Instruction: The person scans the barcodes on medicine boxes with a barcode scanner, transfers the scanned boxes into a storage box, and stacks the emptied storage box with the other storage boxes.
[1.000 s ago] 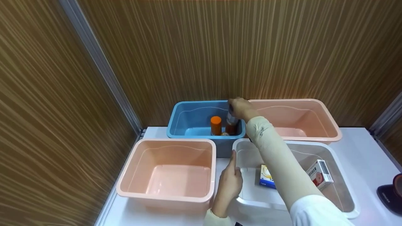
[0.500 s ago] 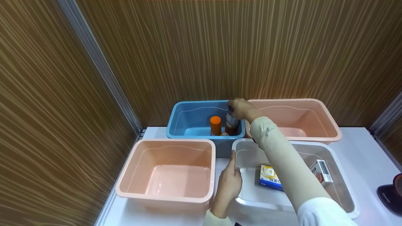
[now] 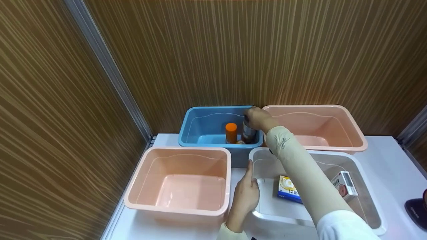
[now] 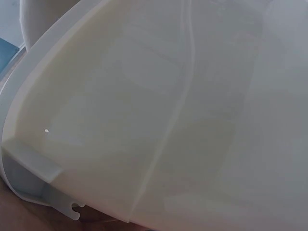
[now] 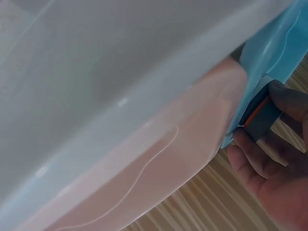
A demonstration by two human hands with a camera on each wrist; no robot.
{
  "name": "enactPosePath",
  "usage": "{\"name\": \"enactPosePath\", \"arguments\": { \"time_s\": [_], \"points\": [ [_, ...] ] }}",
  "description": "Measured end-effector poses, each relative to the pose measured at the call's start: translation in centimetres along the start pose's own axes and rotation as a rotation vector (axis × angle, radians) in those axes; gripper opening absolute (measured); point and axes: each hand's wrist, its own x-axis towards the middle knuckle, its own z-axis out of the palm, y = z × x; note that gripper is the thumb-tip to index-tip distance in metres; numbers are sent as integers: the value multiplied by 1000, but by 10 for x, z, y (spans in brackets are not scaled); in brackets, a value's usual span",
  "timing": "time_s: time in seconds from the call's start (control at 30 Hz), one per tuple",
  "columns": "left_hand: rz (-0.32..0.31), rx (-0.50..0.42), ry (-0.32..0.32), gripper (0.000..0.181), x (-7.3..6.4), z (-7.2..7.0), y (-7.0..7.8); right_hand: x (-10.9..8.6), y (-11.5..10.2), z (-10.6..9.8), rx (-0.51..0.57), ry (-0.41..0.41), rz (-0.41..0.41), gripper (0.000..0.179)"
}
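Note:
In the head view, my right hand (image 3: pixel 259 119) reaches over the right end of the blue bin (image 3: pixel 204 144). It grips the top of a bottle (image 3: pixel 248 131) that stands inside, close to that end wall. The right wrist view shows thumb and fingers around the bottle's dark cap (image 5: pixel 263 115), which has an orange ring. Beside the bottle is an orange-capped container (image 3: pixel 231 133), and a small item between them is mostly hidden. My left hand (image 3: pixel 246 195) holds the left rim of the white bin (image 3: pixel 258 186), thumb along the edge; its other fingers are largely out of sight.
Inside the white bin lie a yellow, white and blue box (image 3: pixel 288 190) and a white box (image 3: pixel 345 185), partly behind my right forearm. Pink bins stand at front left (image 3: pixel 190 190) and back right (image 3: pixel 313 126). A black device (image 3: pixel 417 211) sits at the right edge.
My right forearm has swung slightly right, uncovering more of the yellow and blue box. The right hand still grips the bottle, and the left hand keeps its place on the rim.

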Motion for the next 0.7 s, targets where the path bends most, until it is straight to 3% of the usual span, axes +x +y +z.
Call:
{"name": "enactPosePath", "arguments": {
  "time_s": [0.27, 0.37, 0.53, 0.7],
  "points": [
    [-10, -14, -30, 58, 2, 1, -1, -8, 1, 4, 21, -45, 34, 50],
    [-10, -22, -37, 58, 4, -1, -3, -12, 0, 1, 33, -36, 42, 48],
    [-29, -31, -51, 60, 9, -5, -7, -22, 2, -6, 39, -11, -16, 39],
    [-41, -34, -59, 61, 16, -7, -11, -43, 7, -15, 80, -9, -62, 40]
  ]
}}
